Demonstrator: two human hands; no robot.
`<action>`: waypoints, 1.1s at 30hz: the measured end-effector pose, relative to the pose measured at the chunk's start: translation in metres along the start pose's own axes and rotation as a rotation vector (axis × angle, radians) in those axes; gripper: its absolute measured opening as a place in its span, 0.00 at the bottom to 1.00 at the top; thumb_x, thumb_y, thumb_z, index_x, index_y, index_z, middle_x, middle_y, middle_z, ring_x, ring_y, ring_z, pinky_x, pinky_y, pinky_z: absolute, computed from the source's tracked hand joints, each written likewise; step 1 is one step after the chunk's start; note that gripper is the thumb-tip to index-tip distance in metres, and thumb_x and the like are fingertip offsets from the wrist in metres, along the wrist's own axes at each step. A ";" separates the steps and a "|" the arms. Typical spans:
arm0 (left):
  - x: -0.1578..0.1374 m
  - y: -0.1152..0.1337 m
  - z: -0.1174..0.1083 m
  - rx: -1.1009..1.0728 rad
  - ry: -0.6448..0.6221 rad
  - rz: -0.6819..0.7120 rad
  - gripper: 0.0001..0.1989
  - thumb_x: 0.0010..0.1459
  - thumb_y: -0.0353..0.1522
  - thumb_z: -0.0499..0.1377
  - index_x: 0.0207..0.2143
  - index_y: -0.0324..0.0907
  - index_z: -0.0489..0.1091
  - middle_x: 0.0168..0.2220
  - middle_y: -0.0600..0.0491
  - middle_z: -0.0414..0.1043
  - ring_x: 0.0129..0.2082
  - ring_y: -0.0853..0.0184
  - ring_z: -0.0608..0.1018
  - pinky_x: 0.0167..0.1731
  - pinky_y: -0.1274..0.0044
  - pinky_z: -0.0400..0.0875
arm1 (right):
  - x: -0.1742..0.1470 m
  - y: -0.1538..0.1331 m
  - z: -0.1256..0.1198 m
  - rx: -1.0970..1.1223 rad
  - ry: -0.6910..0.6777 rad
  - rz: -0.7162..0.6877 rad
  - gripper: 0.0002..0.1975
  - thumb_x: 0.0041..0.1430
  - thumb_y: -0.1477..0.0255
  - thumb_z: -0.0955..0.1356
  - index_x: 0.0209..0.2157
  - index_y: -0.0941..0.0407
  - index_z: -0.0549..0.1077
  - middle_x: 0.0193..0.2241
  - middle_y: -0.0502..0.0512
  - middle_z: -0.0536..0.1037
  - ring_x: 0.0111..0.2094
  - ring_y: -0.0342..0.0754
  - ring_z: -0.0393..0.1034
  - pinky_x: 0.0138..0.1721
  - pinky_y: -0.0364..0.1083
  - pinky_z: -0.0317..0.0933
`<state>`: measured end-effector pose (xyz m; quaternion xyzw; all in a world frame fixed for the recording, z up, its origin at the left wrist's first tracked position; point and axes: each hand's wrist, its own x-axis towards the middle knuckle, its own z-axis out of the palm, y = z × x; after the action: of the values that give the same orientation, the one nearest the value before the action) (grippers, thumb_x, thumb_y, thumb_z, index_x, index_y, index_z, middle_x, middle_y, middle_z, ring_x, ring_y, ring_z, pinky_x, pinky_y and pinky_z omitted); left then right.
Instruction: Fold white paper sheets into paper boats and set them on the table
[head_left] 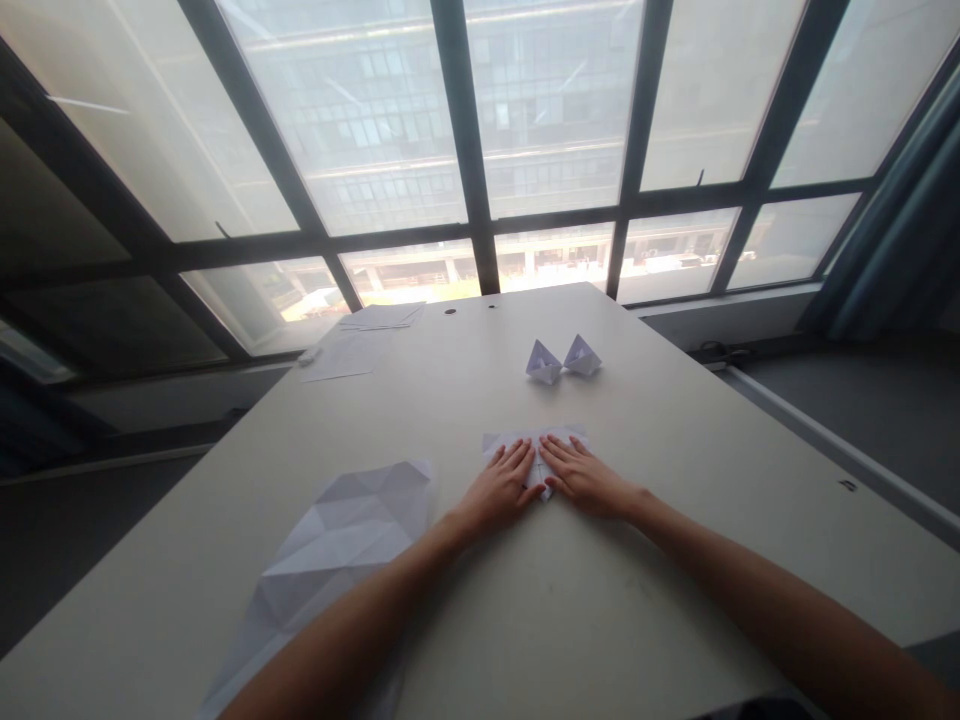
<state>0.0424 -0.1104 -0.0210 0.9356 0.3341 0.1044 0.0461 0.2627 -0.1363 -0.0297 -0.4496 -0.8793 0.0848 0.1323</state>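
Note:
A folded piece of white paper (540,474) lies on the table in front of me, its wide edge facing the window and its narrow end towards me. My left hand (507,479) presses flat on its left half, fingers stretched out. On the right half rests my right hand (579,473), also flat with the fingers spread. Both thumbs nearly meet by the narrow end. My hands cover much of the paper, so most of its folds are hidden.
Two folded paper boats (543,363) stand beyond my hands. A large creased sheet (337,545) lies to the left, partly under my left forearm. More paper sheets (349,355) lie at the far left of the white table (675,560). Windows (555,110) rise behind.

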 end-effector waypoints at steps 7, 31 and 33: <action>0.000 -0.001 -0.003 0.009 -0.060 -0.003 0.36 0.67 0.51 0.39 0.69 0.40 0.42 0.69 0.45 0.42 0.69 0.59 0.46 0.65 0.65 0.42 | 0.002 -0.006 -0.001 -0.010 -0.015 0.041 0.34 0.70 0.56 0.51 0.68 0.63 0.46 0.67 0.64 0.47 0.69 0.54 0.37 0.67 0.58 0.33; -0.002 -0.002 0.000 0.080 -0.068 -0.190 0.39 0.64 0.54 0.37 0.68 0.40 0.46 0.69 0.45 0.42 0.69 0.55 0.45 0.65 0.59 0.40 | 0.003 0.000 0.005 -0.085 0.006 0.280 0.38 0.67 0.50 0.47 0.67 0.63 0.48 0.68 0.64 0.46 0.69 0.53 0.36 0.66 0.58 0.31; -0.004 -0.005 -0.001 0.092 -0.075 -0.236 0.40 0.64 0.55 0.36 0.68 0.39 0.45 0.69 0.45 0.42 0.69 0.55 0.45 0.64 0.57 0.39 | 0.002 0.001 0.004 -0.088 -0.003 0.306 0.39 0.67 0.50 0.47 0.67 0.64 0.47 0.68 0.64 0.45 0.69 0.54 0.36 0.66 0.59 0.30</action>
<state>0.0364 -0.1095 -0.0217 0.8941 0.4444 0.0478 0.0277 0.2612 -0.1342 -0.0334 -0.5834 -0.8037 0.0661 0.0969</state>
